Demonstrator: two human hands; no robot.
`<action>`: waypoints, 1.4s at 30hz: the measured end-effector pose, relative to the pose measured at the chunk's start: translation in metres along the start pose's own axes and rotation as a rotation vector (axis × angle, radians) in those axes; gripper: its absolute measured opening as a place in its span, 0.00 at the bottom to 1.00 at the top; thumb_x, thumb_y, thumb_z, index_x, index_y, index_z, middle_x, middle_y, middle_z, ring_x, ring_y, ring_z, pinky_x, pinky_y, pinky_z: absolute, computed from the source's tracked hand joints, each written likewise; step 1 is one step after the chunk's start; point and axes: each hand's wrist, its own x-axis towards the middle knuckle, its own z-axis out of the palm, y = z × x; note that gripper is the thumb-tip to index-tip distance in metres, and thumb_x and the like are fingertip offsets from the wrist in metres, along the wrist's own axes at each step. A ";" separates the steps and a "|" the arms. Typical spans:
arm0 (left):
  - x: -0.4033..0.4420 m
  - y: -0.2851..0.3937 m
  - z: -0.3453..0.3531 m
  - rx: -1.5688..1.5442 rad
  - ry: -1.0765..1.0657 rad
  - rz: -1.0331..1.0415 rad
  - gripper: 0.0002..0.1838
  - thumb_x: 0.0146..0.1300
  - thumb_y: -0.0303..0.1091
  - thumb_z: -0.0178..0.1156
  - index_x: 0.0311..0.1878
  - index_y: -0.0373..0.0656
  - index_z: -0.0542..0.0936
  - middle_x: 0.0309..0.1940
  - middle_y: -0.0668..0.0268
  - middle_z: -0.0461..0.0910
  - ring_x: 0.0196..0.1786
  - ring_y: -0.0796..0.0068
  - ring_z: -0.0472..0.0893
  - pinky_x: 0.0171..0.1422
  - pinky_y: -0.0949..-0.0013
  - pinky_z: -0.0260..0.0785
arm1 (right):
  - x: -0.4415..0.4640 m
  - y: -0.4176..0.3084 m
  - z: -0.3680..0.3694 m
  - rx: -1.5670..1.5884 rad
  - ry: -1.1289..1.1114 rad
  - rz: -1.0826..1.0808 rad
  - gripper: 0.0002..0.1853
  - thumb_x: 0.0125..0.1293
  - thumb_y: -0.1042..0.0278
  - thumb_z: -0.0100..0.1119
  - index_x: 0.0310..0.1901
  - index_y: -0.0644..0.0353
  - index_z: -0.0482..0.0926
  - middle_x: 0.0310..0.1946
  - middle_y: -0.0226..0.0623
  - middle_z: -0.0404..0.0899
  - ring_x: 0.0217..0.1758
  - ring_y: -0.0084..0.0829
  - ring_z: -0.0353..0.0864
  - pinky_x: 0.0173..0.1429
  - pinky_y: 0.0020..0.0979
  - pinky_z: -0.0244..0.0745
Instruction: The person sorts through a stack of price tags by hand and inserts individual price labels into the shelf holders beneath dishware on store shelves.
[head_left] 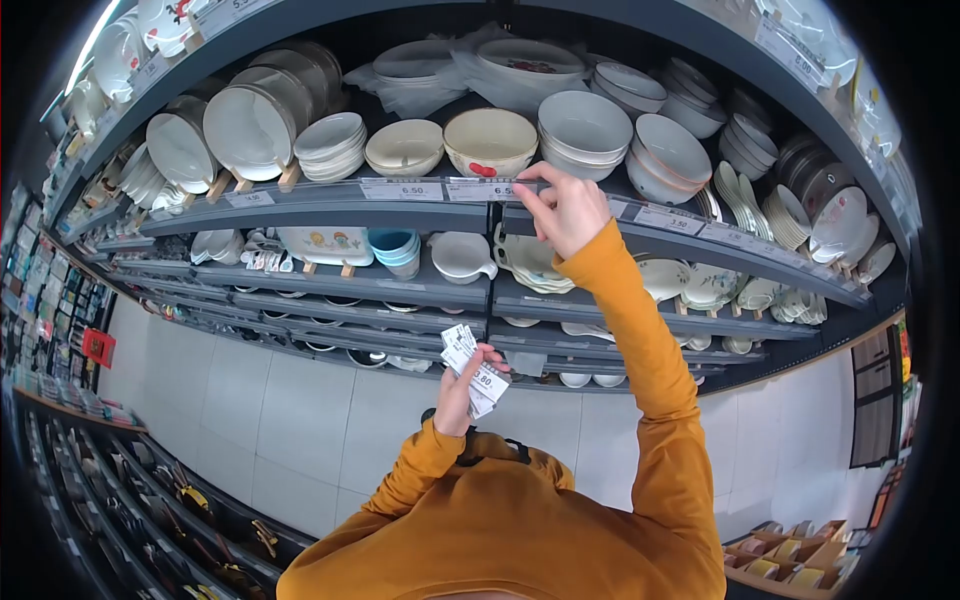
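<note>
My right hand (568,208) is raised to the front edge of the upper shelf (340,192). Its thumb and forefinger close on the right end of a 6.50 price label (480,190), below a cream bowl with red fruit (490,140). Lower down, in front of the lower shelves, my left hand (457,398) holds several white price tags (476,375), fanned out, one reading 3.80. To the left of the touched label sits another 6.50 label (401,189), under a smaller cream bowl (404,147).
Stacked white bowls (584,130) and upright plates (248,130) fill the upper shelf. A white bowl with a handle (463,256) and blue bowls (395,250) stand one shelf below. Another rack (100,490) is at lower left, a red box (99,347) at far left.
</note>
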 end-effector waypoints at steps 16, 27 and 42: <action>0.018 -0.017 -0.014 0.247 0.107 0.165 0.13 0.72 0.38 0.51 0.46 0.38 0.77 0.35 0.69 0.77 0.36 0.86 0.74 0.39 0.80 0.67 | -0.178 0.051 0.088 0.801 -0.442 0.616 0.12 0.67 0.58 0.59 0.40 0.58 0.76 0.12 0.29 0.73 0.13 0.17 0.70 0.18 0.23 0.62; -0.010 -0.046 -0.025 0.083 -0.020 -0.099 0.14 0.73 0.37 0.47 0.51 0.36 0.71 0.27 0.66 0.72 0.31 0.72 0.77 0.41 0.65 0.73 | -0.134 0.205 0.081 -0.233 -0.221 0.292 0.12 0.65 0.53 0.58 0.39 0.50 0.83 0.13 0.30 0.78 0.19 0.34 0.79 0.27 0.34 0.71; -0.023 -0.085 0.033 0.248 0.169 0.148 0.16 0.68 0.36 0.57 0.54 0.39 0.73 0.38 0.66 0.78 0.32 0.82 0.77 0.35 0.77 0.71 | -0.234 0.081 0.019 0.812 -0.548 0.562 0.10 0.65 0.59 0.62 0.41 0.56 0.81 0.13 0.26 0.74 0.14 0.14 0.68 0.18 0.20 0.61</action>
